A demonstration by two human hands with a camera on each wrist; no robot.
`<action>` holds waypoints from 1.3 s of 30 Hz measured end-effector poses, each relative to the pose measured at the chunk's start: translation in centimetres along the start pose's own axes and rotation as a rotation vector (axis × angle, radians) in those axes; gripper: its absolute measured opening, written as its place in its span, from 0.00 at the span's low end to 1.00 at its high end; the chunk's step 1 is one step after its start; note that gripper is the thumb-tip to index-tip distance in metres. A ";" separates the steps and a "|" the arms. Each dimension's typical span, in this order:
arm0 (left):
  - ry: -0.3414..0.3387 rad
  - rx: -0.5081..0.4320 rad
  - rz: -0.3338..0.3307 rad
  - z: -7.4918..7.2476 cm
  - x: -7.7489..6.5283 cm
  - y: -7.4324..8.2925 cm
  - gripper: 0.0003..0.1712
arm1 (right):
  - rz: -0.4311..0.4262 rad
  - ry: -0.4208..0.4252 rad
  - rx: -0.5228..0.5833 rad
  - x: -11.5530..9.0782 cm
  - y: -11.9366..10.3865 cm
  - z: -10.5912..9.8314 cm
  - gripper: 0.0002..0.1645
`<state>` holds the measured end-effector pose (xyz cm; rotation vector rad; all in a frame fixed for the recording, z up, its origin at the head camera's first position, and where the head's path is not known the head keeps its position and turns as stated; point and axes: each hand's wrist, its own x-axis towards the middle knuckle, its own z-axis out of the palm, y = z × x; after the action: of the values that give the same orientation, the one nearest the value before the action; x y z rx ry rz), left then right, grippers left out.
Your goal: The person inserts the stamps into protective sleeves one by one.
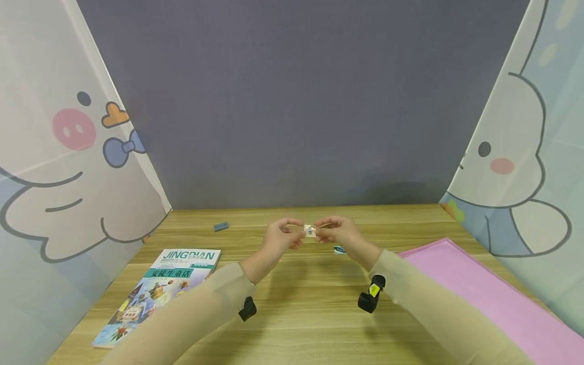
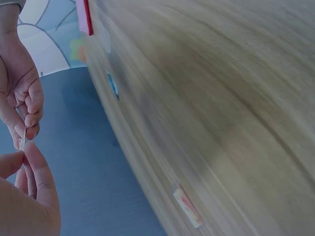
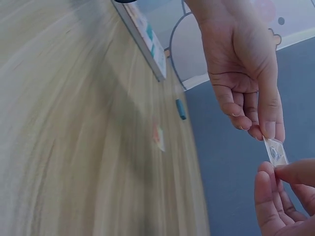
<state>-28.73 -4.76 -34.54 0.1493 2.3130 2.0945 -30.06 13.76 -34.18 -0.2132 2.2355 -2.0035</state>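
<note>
Between the fingertips of both hands is a small square piece (image 1: 310, 230), pale and see-through looking, with a bluish-grey mark in its middle. My left hand (image 1: 280, 238) pinches its left edge between thumb and fingers. Thumb and fingers of my right hand (image 1: 339, 234) pinch the opposite edge. In the right wrist view the piece (image 3: 275, 151) shows its flat face, held above the table. The left wrist view gives it nearly edge-on. Behind the right hand lies a small teal and white card (image 1: 339, 250), partly covered by that hand in the head view.
On the left of the wooden table (image 1: 310, 324) lies a children's book (image 1: 182, 274). A small blue-grey block (image 1: 221, 226) sits behind it. The right side holds a pink tray (image 1: 470, 289). Both wrist views show a small flat piece with red markings (image 2: 187, 205) on the table.
</note>
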 end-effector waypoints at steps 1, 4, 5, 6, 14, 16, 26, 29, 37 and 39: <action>0.003 0.003 -0.006 0.0 0.1 -0.2 0.15 | 0.004 0.003 0.001 0.1 0.2 0.1 0.15; 0.006 0.020 -0.021 0.1 0.2 -0.7 0.15 | 0.010 0.001 0.005 0.3 0.7 0.2 0.16; 0.007 0.026 -0.027 0.1 0.2 -0.8 0.15 | 0.019 0.006 0.006 0.4 0.8 0.3 0.16; 0.006 0.034 -0.031 0.2 0.3 -1.0 0.15 | 0.021 0.008 0.006 0.4 1.0 0.3 0.16; 0.000 0.109 -0.062 0.3 0.6 -2.1 0.14 | 0.062 0.028 0.015 0.9 2.4 0.8 0.19; -0.002 0.121 -0.068 0.4 0.7 -2.3 0.15 | 0.059 0.035 0.004 0.9 2.8 0.9 0.19; -0.031 0.121 -0.116 0.4 1.0 -3.8 0.15 | 0.078 0.062 -0.020 1.1 4.1 1.3 0.16; -0.032 0.133 -0.151 0.5 0.9 -4.0 0.15 | 0.104 0.074 -0.025 1.2 4.5 1.6 0.16; -0.001 0.124 -0.203 0.7 0.9 -4.7 0.14 | 0.169 0.108 -0.051 1.6 5.5 2.2 0.14; 0.007 0.129 -0.215 0.8 1.0 -4.8 0.13 | 0.176 0.116 -0.070 1.7 5.6 2.3 0.14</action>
<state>-29.92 -4.31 -39.33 -0.1014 2.3485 1.8511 -31.38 11.81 -40.05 0.0927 2.3039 -1.8936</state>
